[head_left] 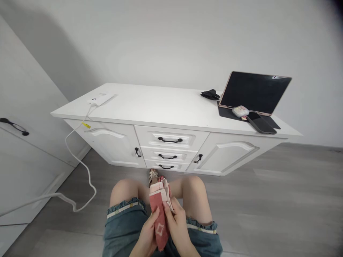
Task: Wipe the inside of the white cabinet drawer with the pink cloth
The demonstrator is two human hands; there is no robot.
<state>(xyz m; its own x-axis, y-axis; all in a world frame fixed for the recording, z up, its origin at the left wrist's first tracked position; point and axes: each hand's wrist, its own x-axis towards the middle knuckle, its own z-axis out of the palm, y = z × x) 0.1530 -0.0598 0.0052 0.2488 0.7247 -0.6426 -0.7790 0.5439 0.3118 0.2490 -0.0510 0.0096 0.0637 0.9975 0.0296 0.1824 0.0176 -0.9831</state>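
Red socks [158,210] with pale cuffs and a light diamond outline, held over the lap between the knees, cuffs toward cabinet, toe end toward body. Fabric bunched and layered at the cuff end; exact count can't be told. Left hand [148,232] closed on the left edge of the socks, thumb flat on the red face, other fingers mostly hidden behind. Right hand [175,221] curled in, thumb and fingers pinching the cuff side along the right edge. Both hands nearly touching.

Under the hands: teal shorts [125,225] with ruffled hems, bare knees either side. Beaded shoe [153,175] just beyond the socks, near cabinet base, partly covered.

Ahead: white cabinet [150,105], three drawers between two doors, black handles. On top, right end: tablet [254,92] propped up, screen dark; phone [261,124] lying in front; small pale case [240,111] next to it; black hair clip [210,95] left of tablet. Left end: white block [102,98] with a white cable [89,182] dropping over the front edge, yellow tag [86,125] on it. Grey floor [281,189] below.
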